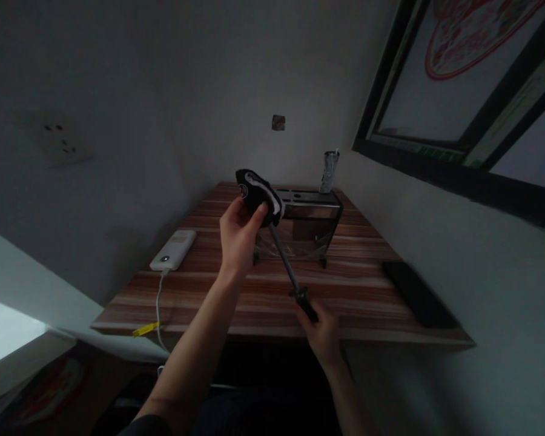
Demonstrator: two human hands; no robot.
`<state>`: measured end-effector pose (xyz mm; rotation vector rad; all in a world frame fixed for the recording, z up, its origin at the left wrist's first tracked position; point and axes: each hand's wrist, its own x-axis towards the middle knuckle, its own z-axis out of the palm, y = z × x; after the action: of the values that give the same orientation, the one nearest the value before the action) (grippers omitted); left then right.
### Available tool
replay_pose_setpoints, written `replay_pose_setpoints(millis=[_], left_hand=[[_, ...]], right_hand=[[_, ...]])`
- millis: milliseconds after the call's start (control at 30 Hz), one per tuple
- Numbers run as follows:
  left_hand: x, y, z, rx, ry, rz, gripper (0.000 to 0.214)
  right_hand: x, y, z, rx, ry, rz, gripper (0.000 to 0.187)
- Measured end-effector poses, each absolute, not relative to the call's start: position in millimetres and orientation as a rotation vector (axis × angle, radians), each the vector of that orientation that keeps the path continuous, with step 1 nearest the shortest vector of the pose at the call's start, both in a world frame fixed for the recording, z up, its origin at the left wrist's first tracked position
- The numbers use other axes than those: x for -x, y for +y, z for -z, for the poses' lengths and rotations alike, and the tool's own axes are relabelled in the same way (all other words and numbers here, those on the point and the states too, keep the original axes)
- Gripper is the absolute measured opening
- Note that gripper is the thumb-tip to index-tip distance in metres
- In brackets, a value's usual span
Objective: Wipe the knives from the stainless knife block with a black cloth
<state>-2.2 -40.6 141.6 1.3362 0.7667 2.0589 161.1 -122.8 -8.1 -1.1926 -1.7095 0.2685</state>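
Note:
My left hand (240,233) is closed on a black cloth (254,195) with white trim, thumb pressed on its near side. The cloth sits at the upper end of a honing steel (283,257), and that end of the rod is hidden. My right hand (321,332) grips the black handle of the steel, lower down near the table's front edge. The rod slants between the two hands, above the tabletop. Behind it stands a metal-topped rack (311,209) with dark legs and clear plastic film around its lower part.
On the wood-grain table (358,303), a white power bank (173,249) lies at left; its cable, bearing a yellow tag (145,329), hangs over the front edge. A black phone-like slab (418,293) lies at right. A silvery wrapped object (329,172) stands on the rack. Walls border both sides.

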Motion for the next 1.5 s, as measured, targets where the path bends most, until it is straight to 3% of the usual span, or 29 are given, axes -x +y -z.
replay_pose_setpoints(millis=[500,1500], left_hand=[[-7,-56,-129,-1.304,0.855,-1.948,0.023],[-43,-93,-49,-1.573,1.098,-1.434,0.015]], right_hand=[[-159,-121,11,1.169,-1.724,-0.259,0.018],[-162,-120,15,1.285,-1.605,-0.326,0.025]])
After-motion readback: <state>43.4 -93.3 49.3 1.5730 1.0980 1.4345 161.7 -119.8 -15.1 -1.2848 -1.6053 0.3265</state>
